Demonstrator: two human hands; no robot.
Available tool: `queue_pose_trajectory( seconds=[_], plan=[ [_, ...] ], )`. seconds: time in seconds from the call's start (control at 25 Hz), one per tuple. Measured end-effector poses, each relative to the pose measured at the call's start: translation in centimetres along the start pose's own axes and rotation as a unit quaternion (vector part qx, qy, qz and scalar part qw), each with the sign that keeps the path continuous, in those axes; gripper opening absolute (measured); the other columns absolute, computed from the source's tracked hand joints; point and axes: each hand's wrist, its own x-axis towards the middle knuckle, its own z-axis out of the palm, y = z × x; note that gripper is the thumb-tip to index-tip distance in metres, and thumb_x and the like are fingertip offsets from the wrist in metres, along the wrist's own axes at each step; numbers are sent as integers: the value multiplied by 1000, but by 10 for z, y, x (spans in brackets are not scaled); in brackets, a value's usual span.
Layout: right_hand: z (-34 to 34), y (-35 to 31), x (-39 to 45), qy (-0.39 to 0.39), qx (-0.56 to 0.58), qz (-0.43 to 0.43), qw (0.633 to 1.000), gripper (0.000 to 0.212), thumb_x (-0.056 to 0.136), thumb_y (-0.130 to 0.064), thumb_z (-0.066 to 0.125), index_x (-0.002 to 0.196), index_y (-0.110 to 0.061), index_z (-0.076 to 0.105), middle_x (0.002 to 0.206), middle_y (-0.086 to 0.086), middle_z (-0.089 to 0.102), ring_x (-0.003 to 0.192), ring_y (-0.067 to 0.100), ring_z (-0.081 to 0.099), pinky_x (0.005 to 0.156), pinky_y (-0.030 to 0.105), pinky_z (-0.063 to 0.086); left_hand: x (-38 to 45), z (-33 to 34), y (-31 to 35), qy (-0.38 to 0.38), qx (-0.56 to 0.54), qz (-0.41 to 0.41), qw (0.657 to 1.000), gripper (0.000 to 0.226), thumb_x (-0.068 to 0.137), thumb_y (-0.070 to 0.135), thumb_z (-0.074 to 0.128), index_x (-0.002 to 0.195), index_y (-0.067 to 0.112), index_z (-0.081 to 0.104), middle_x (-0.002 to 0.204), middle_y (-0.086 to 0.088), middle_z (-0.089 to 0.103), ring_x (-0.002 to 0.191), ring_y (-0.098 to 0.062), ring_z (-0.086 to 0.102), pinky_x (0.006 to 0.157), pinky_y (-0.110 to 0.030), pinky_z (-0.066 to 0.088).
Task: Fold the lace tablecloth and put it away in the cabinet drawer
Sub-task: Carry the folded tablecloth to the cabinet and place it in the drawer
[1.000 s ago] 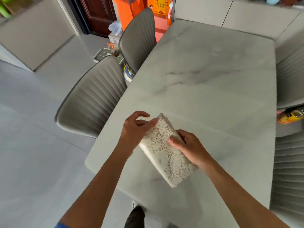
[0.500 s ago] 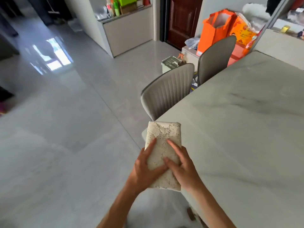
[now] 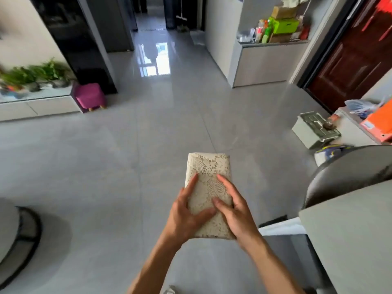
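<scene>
The lace tablecloth [image 3: 209, 194] is folded into a compact upright rectangle and is carried in the air above the grey tiled floor [image 3: 106, 166], clear of any surface. Its far short edge points away from the person; its near short edge sits at the heels of both palms.

The left hand [image 3: 187, 217] holds the left long edge of the bundle. Its thumb lies across the top face near the lower middle, and one finger extends straight up along the left edge; the remaining fingers pass under the cloth and are hidden.

The right hand [image 3: 234, 215] holds the right long edge in the same manner. Its thumb rests on the top face, close to the left thumb tip, and one finger lies flat along the upper right of the cloth; the other fingers are out of sight beneath.

The upper half of the bundle projects beyond both hands, uncovered.

To the right, the corner of the pale table [image 3: 350, 240] and a grey chair back [image 3: 347, 172] stand near the right forearm. A purple stool [image 3: 90, 96] stands well apart at far left
</scene>
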Motion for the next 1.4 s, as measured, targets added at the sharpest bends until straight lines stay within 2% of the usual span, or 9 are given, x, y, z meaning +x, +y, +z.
queue_pose_trajectory(
  seconds=[0.2,0.44,0.6,0.8,0.96,1.16,1.4],
  plan=[
    [136,-18,100,-88,9,10,996,57,91,-11,66,134,-47,54,142,-20,54,127,-2,53,108,27,45,45,-143,-2,87,-81,-27,993,92,70,13,88,144,41,41,133,-3,62,115,-17,65,95,-40,55],
    [263,17,247,-175,22,58,983,57,90,-7,67,132,-44,57,135,-22,60,124,2,57,109,38,45,137,-270,-37,194,-104,-94,971,94,71,12,87,148,34,38,133,-9,57,117,-22,63,98,-44,53],
    [344,17,358,-247,8,77,966,56,86,-21,68,133,-48,55,143,-15,55,131,8,52,112,46,42,215,-355,-39,264,-129,-120,948,93,72,9,86,148,33,38,134,-8,56,118,-22,63,99,-45,52],
    [445,-7,472,-314,-18,90,945,57,86,-23,67,134,-49,53,143,-15,54,132,9,52,110,42,44,293,-461,-28,325,-156,-112,926,93,72,2,84,148,30,39,135,-7,57,116,-21,64,97,-44,54],
    [547,-22,556,-331,-19,96,938,57,84,-20,68,132,-48,55,139,-14,59,126,9,57,107,41,47,356,-568,-30,348,-168,-99,917,92,72,0,83,148,27,38,135,-7,57,118,-23,63,99,-48,52],
    [706,-39,665,-317,-12,105,943,56,87,-11,66,131,-46,57,138,-10,61,124,10,59,108,46,47,441,-745,-34,353,-177,-103,913,90,73,0,83,147,28,40,134,-8,57,116,-22,64,96,-44,54],
    [870,-79,772,-323,6,110,940,56,91,-6,64,131,-45,57,140,-8,59,124,10,59,106,41,49,520,-929,-10,351,-173,-112,913,89,74,3,82,147,30,40,132,-7,60,114,-22,66,93,-39,56]
  ],
)
